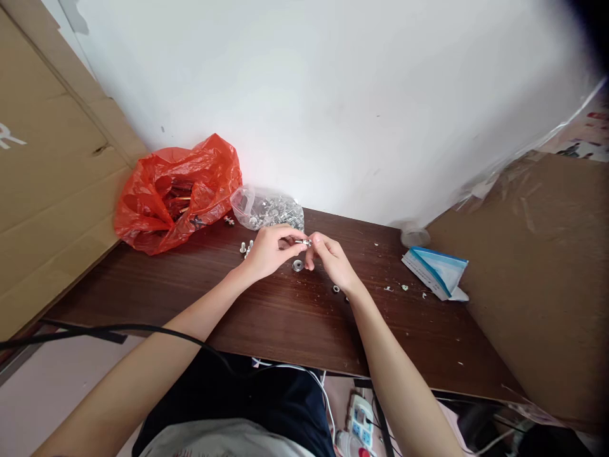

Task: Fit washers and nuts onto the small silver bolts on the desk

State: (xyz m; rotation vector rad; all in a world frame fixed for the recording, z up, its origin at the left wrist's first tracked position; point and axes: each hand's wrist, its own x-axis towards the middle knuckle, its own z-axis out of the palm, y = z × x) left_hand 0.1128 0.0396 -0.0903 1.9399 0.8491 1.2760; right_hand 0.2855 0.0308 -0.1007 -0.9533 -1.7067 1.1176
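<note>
Over the middle of the table, my left hand (pixel 269 251) pinches a small shiny metal part (pixel 303 242) between thumb and fingertips. My right hand (pixel 332 259) grips the other end of the same part with thumb and index finger. The part is bolt-like, but too small to make out fully. Just below the fingertips a round metal ring (pixel 297 265) lies on the table. Beside my left hand stand several small metal bolts (pixel 243 247), partly hidden by it. A small dark-centred ring (pixel 335 289) lies by my right wrist, with another piece partly covered there.
A red plastic bag (pixel 209 171) stands open at the back left, next to a clear bag of metal parts (pixel 276 212). On the brown table (pixel 285 324), a blue-white packet (pixel 435 271) and a clear cup (pixel 415 233) lie right. Cardboard flanks both sides; a black cable (pixel 143 327) crosses my left forearm.
</note>
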